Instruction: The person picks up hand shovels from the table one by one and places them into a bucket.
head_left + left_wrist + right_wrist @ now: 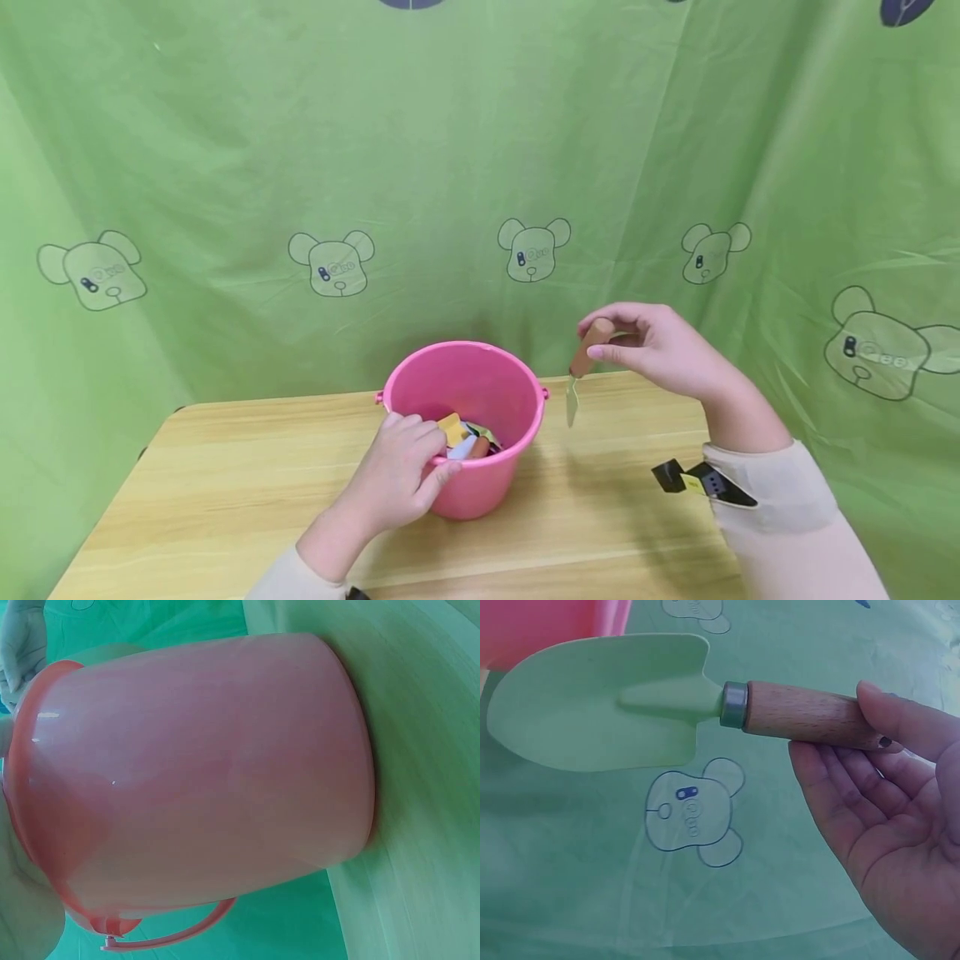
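Note:
A pink bucket (480,492) stands upright on the wooden table, its wall filling much of the left wrist view. My left hand (397,471) grips the bucket's near-left rim, thumb outside and fingers over the edge. To the right of the bucket, my right hand (667,350) pinches a hand trowel (590,348) by its wooden handle, up off the table. Its pale green blade (592,701) points down in the head view. Inside the bucket lie a yellow piece (452,428), a pale piece and a brown handle (478,448), partly hidden.
The wooden table (247,483) carries the bucket near its back edge. Green curtains (450,167) printed with bear heads hang behind and at both sides. The bucket's pink carrying handle (180,937) hangs down its far side. A black device (712,483) is strapped to the right sleeve.

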`<state>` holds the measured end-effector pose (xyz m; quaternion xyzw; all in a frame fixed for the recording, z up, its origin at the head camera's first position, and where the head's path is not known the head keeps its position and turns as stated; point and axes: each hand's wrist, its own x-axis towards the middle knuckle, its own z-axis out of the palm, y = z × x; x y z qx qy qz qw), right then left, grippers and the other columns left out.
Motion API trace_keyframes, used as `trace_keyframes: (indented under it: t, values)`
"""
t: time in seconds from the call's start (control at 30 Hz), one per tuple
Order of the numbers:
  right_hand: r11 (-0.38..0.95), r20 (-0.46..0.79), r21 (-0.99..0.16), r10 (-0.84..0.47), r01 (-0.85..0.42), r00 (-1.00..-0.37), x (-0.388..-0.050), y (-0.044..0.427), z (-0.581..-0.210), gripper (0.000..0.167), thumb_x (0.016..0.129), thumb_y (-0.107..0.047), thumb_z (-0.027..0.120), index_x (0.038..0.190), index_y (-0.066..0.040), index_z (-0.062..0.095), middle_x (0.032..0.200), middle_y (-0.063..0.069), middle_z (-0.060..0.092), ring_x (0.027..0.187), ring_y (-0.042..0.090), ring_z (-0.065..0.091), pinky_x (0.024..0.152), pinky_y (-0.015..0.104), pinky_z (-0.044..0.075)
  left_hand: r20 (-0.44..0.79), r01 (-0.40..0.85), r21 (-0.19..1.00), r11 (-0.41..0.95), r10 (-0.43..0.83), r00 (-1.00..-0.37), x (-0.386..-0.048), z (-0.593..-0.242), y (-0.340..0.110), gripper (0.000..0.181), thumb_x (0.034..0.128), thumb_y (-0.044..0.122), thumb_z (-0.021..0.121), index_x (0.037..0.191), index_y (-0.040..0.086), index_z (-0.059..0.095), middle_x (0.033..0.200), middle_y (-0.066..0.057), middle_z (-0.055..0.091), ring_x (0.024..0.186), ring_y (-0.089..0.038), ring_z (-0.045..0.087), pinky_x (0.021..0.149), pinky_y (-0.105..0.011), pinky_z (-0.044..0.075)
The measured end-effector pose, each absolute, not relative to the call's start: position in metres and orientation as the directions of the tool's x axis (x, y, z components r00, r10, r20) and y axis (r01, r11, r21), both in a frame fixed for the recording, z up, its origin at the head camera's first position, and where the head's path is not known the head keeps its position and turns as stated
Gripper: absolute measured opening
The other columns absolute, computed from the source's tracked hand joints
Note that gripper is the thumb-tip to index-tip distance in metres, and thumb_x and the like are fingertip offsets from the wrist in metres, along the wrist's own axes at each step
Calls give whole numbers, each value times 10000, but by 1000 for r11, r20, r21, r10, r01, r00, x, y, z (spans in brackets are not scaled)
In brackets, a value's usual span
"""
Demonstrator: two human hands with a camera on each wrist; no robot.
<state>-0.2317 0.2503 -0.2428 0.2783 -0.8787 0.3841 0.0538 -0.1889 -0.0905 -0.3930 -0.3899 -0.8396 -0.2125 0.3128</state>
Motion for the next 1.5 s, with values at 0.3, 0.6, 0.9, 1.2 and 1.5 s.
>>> trace_keyframes:
  t: [0.3, 0.6, 0.9, 1.2, 1.5]
  values:
    - [531, 350, -639, -443, -556, -825, -220, 247, -230, 283, 932, -114, 713, 1205, -54, 670, 1121, 94, 691, 976, 142, 711, 826, 230, 546, 691, 791, 117, 601, 523, -499, -189, -393, -90, 264, 959, 381, 571, 795, 177, 536, 723, 109, 419, 703, -100, 383, 742, -323, 307]
    - [500, 398, -651, -416, -571, -818, -211, 240, -218, 274, 929, -98, 713, 1196, -60, 670, 1112, 97, 690, 945, 146, 718, 820, 252, 556, 692, 790, 116, 602, 522, -498, -189, -394, -91, 269, 963, 377, 564, 794, 169, 539, 722, 105, 415, 703, -100, 382, 737, -323, 305]
    - [508, 416, -647, -390, -568, -822, -201, 235, -209, 275, 923, -117, 726, 1192, -86, 682, 1099, 70, 700, 939, 149, 721, 823, 244, 553, 697, 791, 112, 602, 519, -494, -189, -393, -91, 253, 945, 361, 582, 786, 170, 534, 719, 107, 408, 696, -99, 372, 734, -323, 309]
    - [470, 478, -627, -398, -622, -783, -192, 226, -202, 260, 912, -57, 722, 1170, -73, 686, 1132, 99, 694, 933, 153, 722, 793, 270, 568, 708, 792, 95, 603, 519, -480, -191, -394, -91, 258, 963, 373, 567, 780, 198, 522, 714, 116, 418, 686, -100, 376, 726, -315, 302]
    - [424, 516, -618, -417, -662, -748, -198, 214, -212, 240, 901, -26, 725, 1138, -39, 689, 1098, 91, 699, 901, 144, 728, 770, 250, 567, 710, 794, 96, 600, 518, -477, -190, -394, -90, 254, 960, 357, 577, 772, 205, 500, 704, 118, 397, 682, -95, 373, 724, -309, 303]
